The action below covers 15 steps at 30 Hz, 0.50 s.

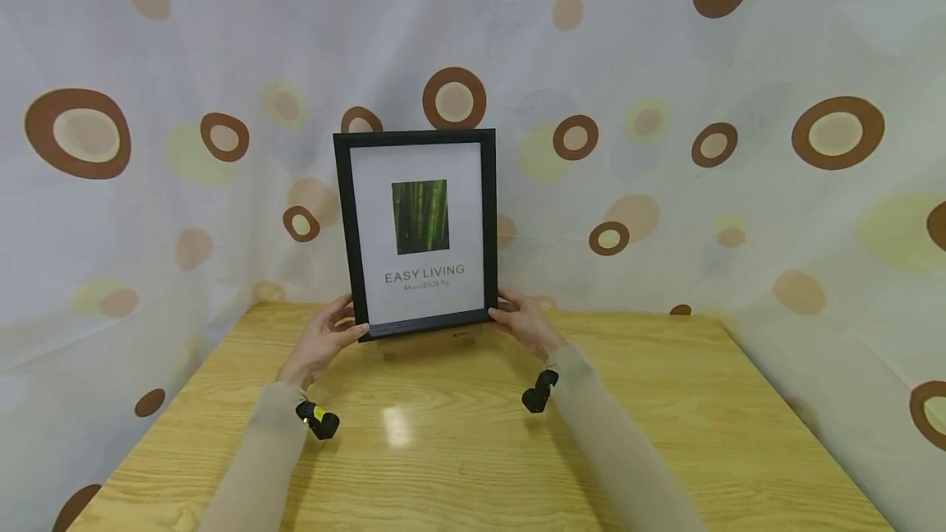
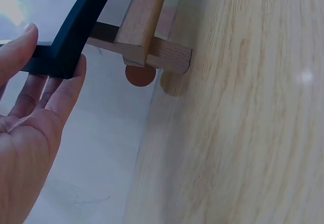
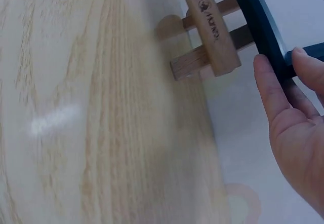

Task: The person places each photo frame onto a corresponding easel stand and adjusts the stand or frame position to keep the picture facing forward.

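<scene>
A black picture frame [image 1: 416,232] with a white "EASY LIVING" insert and a green bamboo picture stands upright, slightly tilted, at the table's far side. My left hand [image 1: 323,339] grips its lower left corner, thumb in front and fingers behind and below, as the left wrist view shows. On the lower right corner, my right hand [image 1: 526,321] holds on in the same way. Below and behind the frame is a wooden stand [image 3: 210,29] with a printed front bar. Whether the frame's bottom edge touches the stand cannot be told.
The light wooden table [image 1: 443,450] reaches back to a pale curtain [image 1: 665,48] with brown and yellow dots, which hangs behind and at both sides. A small black wrist camera [image 1: 318,419] sits on the left sleeve, another camera [image 1: 540,392] on the right.
</scene>
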Available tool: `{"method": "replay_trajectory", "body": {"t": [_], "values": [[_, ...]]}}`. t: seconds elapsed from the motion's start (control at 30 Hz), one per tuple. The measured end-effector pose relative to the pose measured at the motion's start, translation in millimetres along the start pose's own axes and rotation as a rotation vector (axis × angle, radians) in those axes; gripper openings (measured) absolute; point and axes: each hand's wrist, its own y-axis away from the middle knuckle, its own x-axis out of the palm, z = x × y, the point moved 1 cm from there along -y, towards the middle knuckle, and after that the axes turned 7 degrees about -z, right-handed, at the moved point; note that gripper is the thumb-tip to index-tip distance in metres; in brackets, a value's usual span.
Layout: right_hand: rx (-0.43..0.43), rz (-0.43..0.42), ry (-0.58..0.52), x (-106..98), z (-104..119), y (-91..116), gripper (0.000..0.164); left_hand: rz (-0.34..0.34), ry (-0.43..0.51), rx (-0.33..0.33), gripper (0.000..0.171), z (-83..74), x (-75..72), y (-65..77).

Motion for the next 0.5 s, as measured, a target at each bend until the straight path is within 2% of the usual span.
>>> {"method": "replay_trajectory", "body": {"t": [0.1, 0.33, 0.5], "values": [[0.005, -0.011, -0.023, 2, -5, -1, 0.063, -0.007, -0.013, 0.001, 0.078, 2.3, 0.1, -0.2], [-0.043, -0.012, -0.030, 5, -16, -8, 0.058, -0.021, 0.004, 0.004, 0.077, 8.2, 0.7, -2.8], [-0.030, -0.006, -0.038, 7, -17, -10, 0.057, -0.024, 0.032, -0.010, 0.078, 14.1, 1.5, -3.8]]}}
